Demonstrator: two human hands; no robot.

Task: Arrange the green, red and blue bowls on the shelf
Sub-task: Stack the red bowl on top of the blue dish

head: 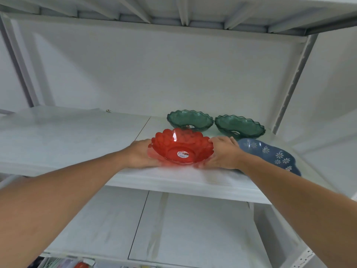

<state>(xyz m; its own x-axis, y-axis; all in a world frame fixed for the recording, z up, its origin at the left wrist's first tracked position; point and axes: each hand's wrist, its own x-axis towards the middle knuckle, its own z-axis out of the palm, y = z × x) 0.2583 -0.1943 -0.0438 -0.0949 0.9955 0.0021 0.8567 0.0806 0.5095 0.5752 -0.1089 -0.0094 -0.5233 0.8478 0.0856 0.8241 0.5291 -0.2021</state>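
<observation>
A translucent red bowl [181,147] with a scalloped rim and a round sticker inside sits at the front of the white shelf [77,136]. My left hand [140,154] grips its left side and my right hand [224,153] grips its right side. Two green wavy-rimmed bowls stand side by side behind it, one [190,120] directly behind the red bowl, the other [239,125] further right. A blue bowl [270,153] with white flower prints lies to the right of the red one, partly hidden behind my right wrist.
The shelf's left half is bare white board. A shelf underside [173,14] with ribs runs overhead. A lower white shelf [173,229] lies below. A metal upright [295,80] stands at the right back corner. Assorted goods [77,265] peek out at the bottom left.
</observation>
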